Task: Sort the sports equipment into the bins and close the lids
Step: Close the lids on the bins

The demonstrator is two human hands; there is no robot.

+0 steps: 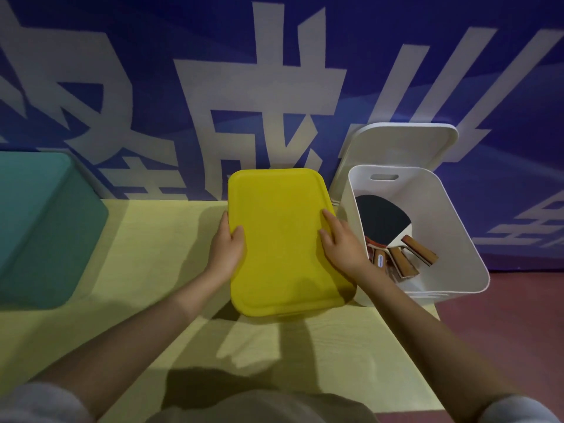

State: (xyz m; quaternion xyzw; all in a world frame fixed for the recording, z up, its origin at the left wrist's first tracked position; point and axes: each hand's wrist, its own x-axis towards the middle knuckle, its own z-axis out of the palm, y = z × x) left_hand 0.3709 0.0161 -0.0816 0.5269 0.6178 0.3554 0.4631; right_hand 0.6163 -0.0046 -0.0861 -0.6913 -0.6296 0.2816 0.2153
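Before a blue wall with large white characters, the left hand and right hand clasp the side edges of a yellow lid, thumbs on top, above the table, beside a white bin holding paddles.

yellow lid: flat, mid-table | white bin: open, paddles inside | white lid: leaning behind | teal bin: left
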